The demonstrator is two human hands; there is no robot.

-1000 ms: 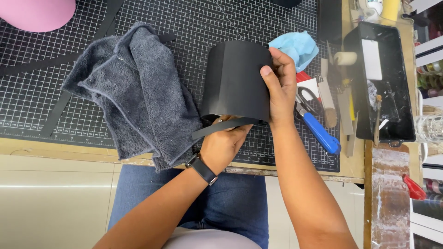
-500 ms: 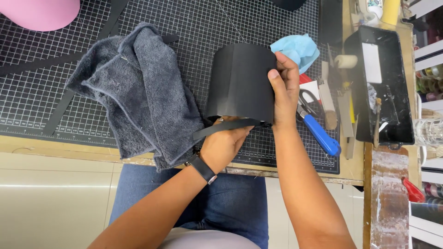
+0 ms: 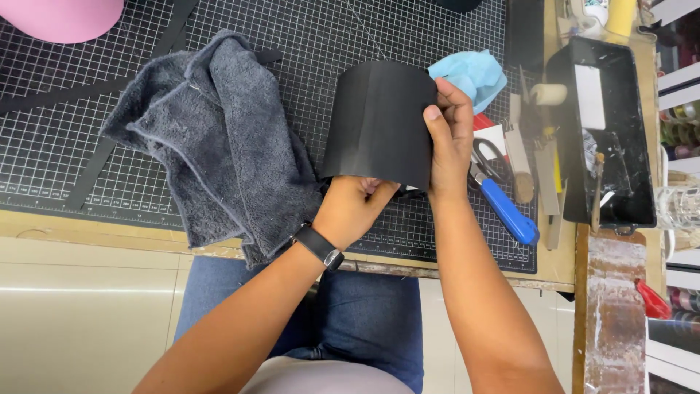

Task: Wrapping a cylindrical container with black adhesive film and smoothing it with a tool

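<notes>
Right hand pinches the black curved sheet at its right edge; left hand grips its near edge, beside the grey towel.

1. I saw a crumpled grey towel on the gridded cutting mat.
2. Scissors with blue handles lay near a black tray.
3. A light blue cloth sat beside them on the table.
</notes>
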